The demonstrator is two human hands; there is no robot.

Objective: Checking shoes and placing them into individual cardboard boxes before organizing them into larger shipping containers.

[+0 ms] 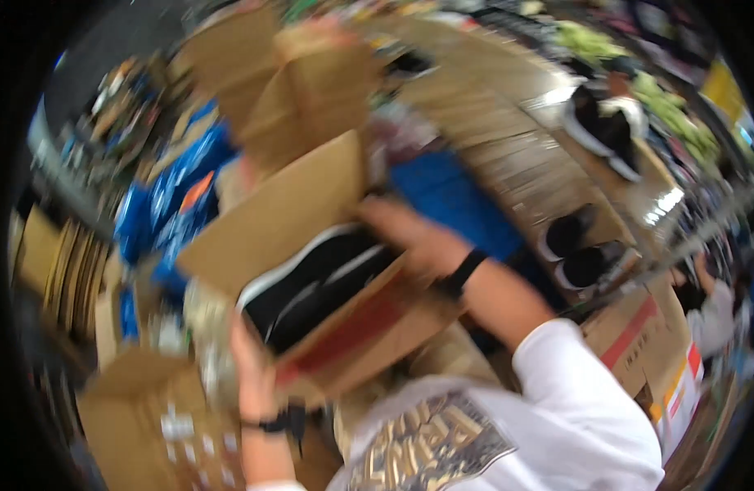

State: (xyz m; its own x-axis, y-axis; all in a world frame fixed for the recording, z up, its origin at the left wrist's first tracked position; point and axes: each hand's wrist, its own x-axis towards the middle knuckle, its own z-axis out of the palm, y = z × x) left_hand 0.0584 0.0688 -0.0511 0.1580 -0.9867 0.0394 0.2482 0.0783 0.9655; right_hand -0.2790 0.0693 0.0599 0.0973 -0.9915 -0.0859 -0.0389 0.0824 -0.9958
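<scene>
An open brown cardboard box with a red stripe along its near side [377, 327] is held tilted in front of the person's white-shirted body, its lid flap raised at the far side. Inside lie black shoes with white sole edges [315, 282]. The left hand [254, 360], with a dark band at the wrist, is clamped on the box's left end; the right hand [409, 233], also wearing a black wristband, is clamped on the right end, though blur hides the exact finger placement. Beyond the right hand lies a flat blue sheet [450, 192], beside a shiny brown tabletop [499, 123] bearing more black shoes with white soles [603, 131]. To the left are glossy blue plastic bundles [176, 192] and upright flat cardboard sheets [66, 278]; a larger tan carton [139, 409] stands at the lower left.
</scene>
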